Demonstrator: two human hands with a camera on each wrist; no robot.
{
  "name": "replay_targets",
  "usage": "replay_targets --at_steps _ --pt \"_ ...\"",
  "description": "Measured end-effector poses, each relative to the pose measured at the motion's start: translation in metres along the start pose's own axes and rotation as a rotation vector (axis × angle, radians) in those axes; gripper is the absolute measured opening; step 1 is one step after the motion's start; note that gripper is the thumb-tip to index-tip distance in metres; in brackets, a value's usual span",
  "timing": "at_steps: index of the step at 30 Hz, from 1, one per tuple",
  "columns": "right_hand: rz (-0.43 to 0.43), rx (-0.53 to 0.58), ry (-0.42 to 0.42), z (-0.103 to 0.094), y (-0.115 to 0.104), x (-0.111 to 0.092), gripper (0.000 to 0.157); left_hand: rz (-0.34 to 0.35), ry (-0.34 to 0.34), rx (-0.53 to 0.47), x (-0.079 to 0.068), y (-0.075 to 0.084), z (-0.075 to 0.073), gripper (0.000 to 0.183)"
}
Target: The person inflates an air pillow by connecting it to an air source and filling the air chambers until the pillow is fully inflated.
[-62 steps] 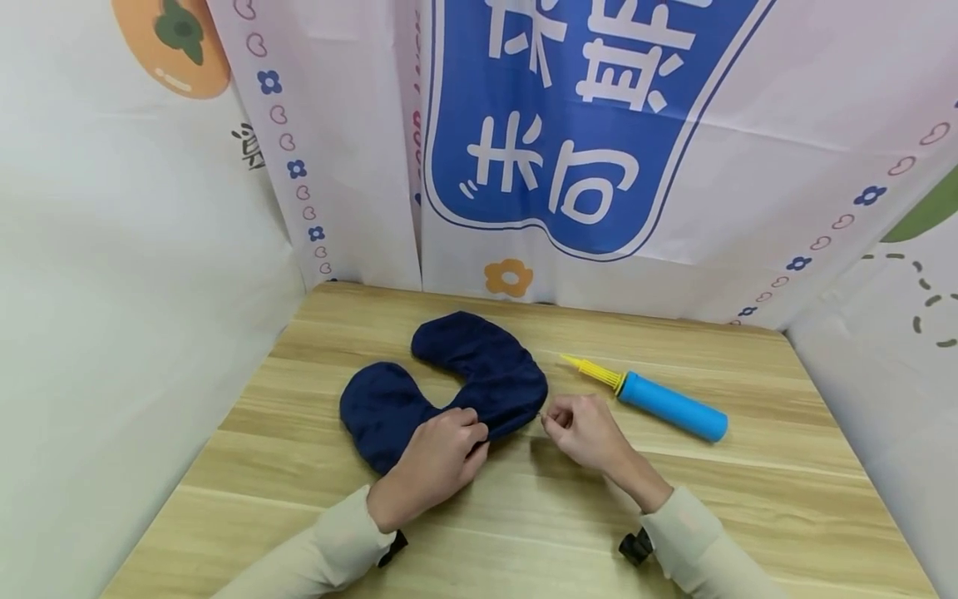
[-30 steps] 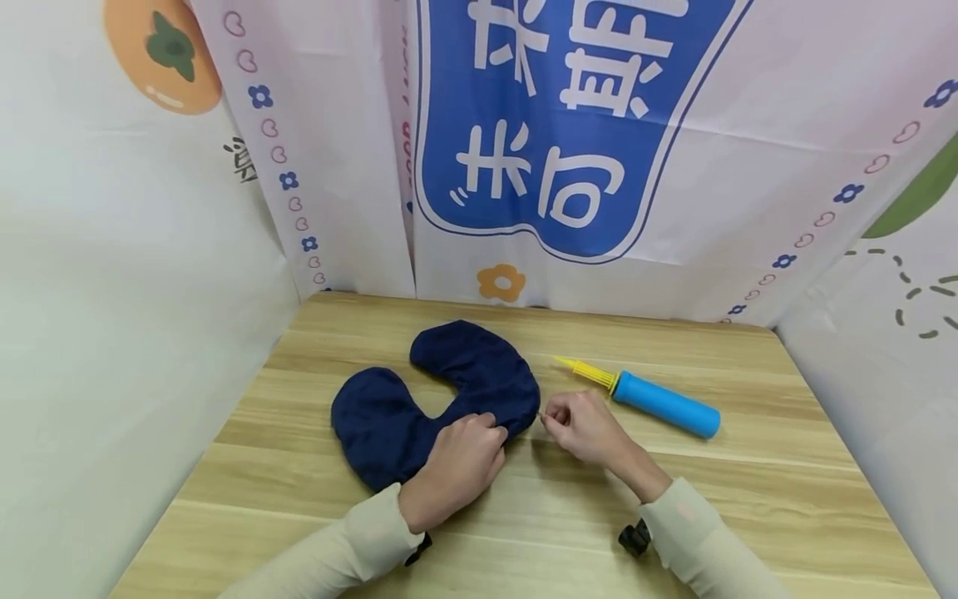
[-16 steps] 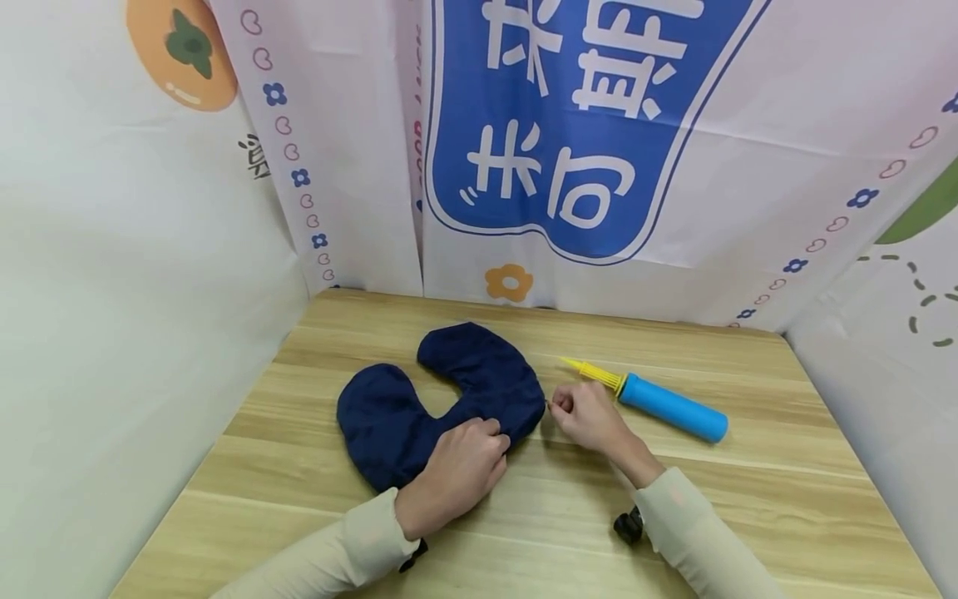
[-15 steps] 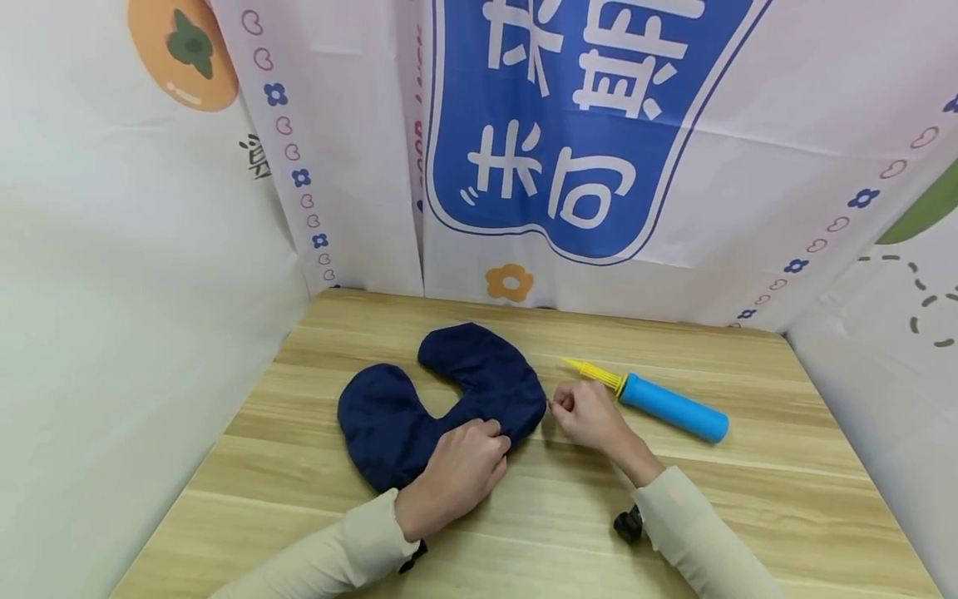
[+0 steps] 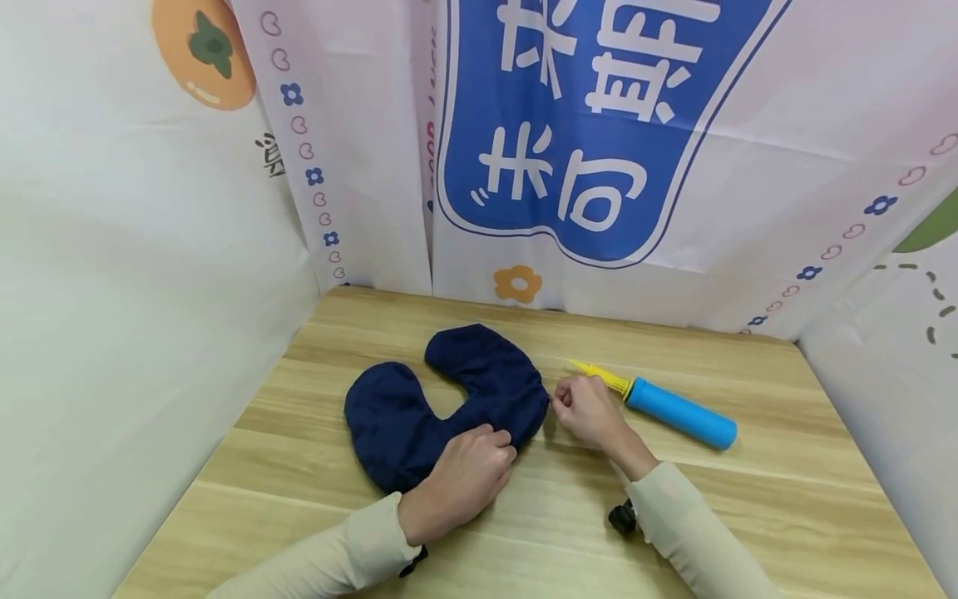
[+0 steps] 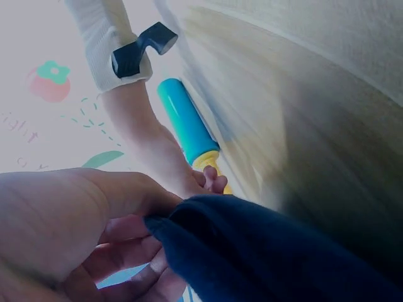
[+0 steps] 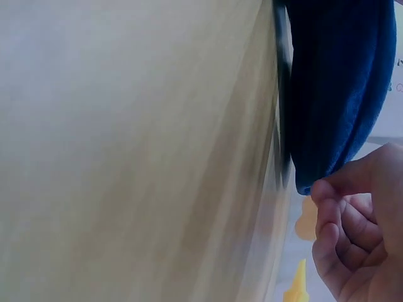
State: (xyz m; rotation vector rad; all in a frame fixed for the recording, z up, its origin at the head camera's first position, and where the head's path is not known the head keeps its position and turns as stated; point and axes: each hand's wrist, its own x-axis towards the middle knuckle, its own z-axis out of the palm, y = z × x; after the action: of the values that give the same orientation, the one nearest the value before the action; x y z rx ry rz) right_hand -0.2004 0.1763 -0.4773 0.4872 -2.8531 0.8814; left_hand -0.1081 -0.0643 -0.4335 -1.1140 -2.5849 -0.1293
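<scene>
A dark navy U-shaped neck pillow (image 5: 486, 391) lies on the wooden table, its opening toward the far left. My left hand (image 5: 470, 470) pinches the pillow's near edge; in the left wrist view, the fabric (image 6: 220, 233) is folded between thumb and fingers. At the pillow's right edge, my right hand (image 5: 587, 409) pinches a tiny piece along the seam, which looks like a zipper pull mostly hidden by the fingertips. In the right wrist view, thumb and forefinger (image 7: 324, 189) meet right at the corner of the blue fabric (image 7: 340, 94).
A blue hand pump (image 5: 681, 412) with a yellow nozzle (image 5: 602, 376) lies just right of my right hand. Printed cloth (image 5: 359, 125) hangs behind the table (image 5: 748, 499) and along both sides. Black wrist cameras (image 5: 623, 517) sit under the cuffs.
My right hand has shifted a little away from me along the pillow's right edge, still pinching. My left hand has slid right along the near edge. The pump stays in place.
</scene>
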Motion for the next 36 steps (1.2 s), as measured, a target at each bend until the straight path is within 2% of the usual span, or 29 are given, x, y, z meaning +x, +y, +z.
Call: replay_targets --at_steps 2,5,9,13,15,22,26,29,32,36 --pt "-0.01 0.011 -0.023 0.0 0.0 0.001 0.018 -0.021 -0.009 -0.006 -0.001 0.0 0.0 0.009" --pt "-0.022 0.028 -0.072 -0.003 0.001 0.002 0.017 -0.065 -0.057 -0.046 -0.005 -0.001 0.0 0.005" --pt "-0.036 0.007 -0.186 -0.014 0.004 -0.002 0.014 -0.111 -0.134 -0.144 -0.014 -0.006 0.002 0.009" --pt "-0.088 -0.02 -0.267 -0.026 0.001 -0.007 0.016 -0.143 -0.152 -0.211 -0.027 -0.014 0.002 0.01" --pt "-0.144 -0.023 -0.261 -0.03 -0.004 -0.008 0.021 -0.162 -0.152 -0.215 -0.037 -0.019 0.0 0.011" --pt "-0.463 -0.13 -0.219 -0.03 -0.012 -0.01 0.043 -0.205 -0.175 -0.201 -0.058 -0.03 -0.007 0.024" --pt "-0.551 -0.155 -0.228 -0.02 -0.01 -0.007 0.046 -0.199 -0.231 -0.251 -0.065 -0.036 -0.012 0.024" --pt "-0.58 -0.147 -0.241 -0.012 -0.007 -0.003 0.04 -0.231 -0.265 -0.358 -0.069 -0.044 -0.013 0.022" --pt "-0.589 -0.119 -0.242 -0.007 -0.003 0.0 0.034 -0.269 -0.235 -0.484 -0.073 -0.055 -0.01 0.016" --pt "-0.589 -0.068 -0.22 -0.004 0.003 0.005 0.025 -0.286 -0.132 -0.645 -0.079 -0.078 -0.003 0.012"
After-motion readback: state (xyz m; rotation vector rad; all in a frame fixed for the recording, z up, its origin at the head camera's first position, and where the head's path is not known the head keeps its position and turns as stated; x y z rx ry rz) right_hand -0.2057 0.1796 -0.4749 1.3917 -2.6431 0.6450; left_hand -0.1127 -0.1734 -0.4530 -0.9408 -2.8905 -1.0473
